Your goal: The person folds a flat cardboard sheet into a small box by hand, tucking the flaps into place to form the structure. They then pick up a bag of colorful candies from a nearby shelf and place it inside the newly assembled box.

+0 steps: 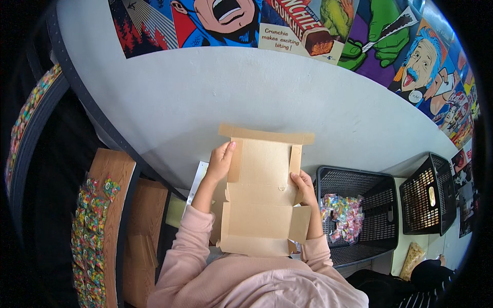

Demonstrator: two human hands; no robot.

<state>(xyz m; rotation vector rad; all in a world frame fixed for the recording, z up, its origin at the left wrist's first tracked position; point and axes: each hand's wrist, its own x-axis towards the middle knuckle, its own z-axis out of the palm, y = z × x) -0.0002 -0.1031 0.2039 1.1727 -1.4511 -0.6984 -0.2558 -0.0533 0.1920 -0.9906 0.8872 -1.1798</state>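
Pink sleeves [246, 277] fill the view at six o'clock, both forearms rising from them toward an unfolded cardboard box blank [263, 197] that I hold up flat in front of me, just above the middle of the view. At nine o'clock of the blank my left hand [221, 161] grips its side flap, thumb lying on the front face and the other fingers hidden behind the card. At three o'clock of the blank my right hand [304, 187] is closed on the opposite edge, fingertips curled over onto the front by the narrow side flap. The blank stands nearly upright, its long top flap at twelve o'clock, its wide panels down toward my chest.

Behind it runs a pale grey surface [205, 97], with bright comic-style posters [287, 25] at twelve o'clock. At three o'clock a dark plastic basket [380, 185] holds a heap of small colourful wrapped sweets [344, 215]; a second dark basket [426, 195] stands just beyond it. At nine o'clock a wooden shelf [110, 174] carries more coloured sweets [90, 231].
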